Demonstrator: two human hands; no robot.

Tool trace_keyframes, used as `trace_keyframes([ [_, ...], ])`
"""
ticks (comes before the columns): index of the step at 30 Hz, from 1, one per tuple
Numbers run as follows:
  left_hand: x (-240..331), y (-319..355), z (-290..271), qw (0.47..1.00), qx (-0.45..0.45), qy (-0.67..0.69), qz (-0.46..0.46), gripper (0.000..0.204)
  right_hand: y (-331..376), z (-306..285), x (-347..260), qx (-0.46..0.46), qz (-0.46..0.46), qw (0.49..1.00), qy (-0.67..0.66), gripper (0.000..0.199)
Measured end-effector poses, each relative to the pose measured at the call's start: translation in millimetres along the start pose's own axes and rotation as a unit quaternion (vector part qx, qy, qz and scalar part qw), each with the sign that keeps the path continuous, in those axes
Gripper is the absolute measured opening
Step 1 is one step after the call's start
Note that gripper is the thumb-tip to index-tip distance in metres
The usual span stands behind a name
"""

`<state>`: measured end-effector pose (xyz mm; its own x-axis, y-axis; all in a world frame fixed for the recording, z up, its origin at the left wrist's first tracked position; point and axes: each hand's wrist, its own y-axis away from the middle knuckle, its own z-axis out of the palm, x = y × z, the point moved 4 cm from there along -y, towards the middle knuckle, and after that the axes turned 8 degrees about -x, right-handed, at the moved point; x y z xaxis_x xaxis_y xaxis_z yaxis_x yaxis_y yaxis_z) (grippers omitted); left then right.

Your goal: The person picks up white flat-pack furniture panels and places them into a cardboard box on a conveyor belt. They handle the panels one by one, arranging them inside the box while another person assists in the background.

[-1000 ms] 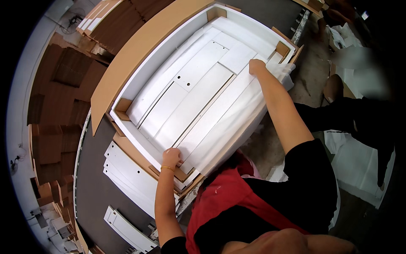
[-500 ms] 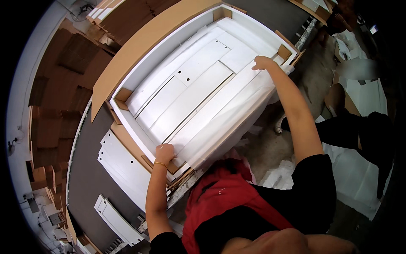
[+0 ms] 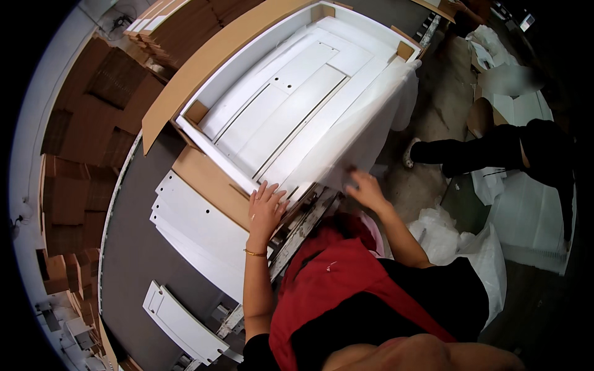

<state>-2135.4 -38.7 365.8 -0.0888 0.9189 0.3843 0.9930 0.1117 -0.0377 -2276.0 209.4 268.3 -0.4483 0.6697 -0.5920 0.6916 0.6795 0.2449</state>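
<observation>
A long open carton holds flat white panels edged by white foam strips. My left hand lies with its fingers spread on the carton's near left corner. A thin, translucent white foam sheet covers the panels' near side and hangs over the carton's near edge. Beside the hanging sheet is my right hand, its thumb and fingers apart and slightly blurred. I see nothing held in it; whether its fingertips touch the sheet I cannot tell.
The carton rests on a dark conveyor belt. Left of it lie stacked white panels and a narrow white panel. Brown cartons are piled farther left. On the right, a person's dark-clothed leg is near crumpled wrapping.
My right hand has come back from the carton's far right end to its near edge. My left hand has unclenched at the near corner. The foam sheet now hangs more over the near side.
</observation>
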Motion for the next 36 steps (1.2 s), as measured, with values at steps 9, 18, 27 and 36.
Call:
trace_keyframes([
  [9,-58,152,-17,0.969,0.131,0.154,-0.143,0.021,106,110,-111,-0.197,-0.067,0.978,0.003,0.053],
  [18,-48,157,-4,0.970,0.073,0.218,-0.085,0.036,120,90,-127,-0.161,-0.018,0.985,0.065,0.053],
  [27,-6,102,-17,0.984,0.051,0.163,0.054,0.053,113,107,-127,-0.229,-0.030,0.972,0.033,0.058],
  [36,13,106,9,0.972,-0.031,0.232,0.019,0.055,127,-139,-256,0.316,-0.410,0.835,-0.186,0.034],
])
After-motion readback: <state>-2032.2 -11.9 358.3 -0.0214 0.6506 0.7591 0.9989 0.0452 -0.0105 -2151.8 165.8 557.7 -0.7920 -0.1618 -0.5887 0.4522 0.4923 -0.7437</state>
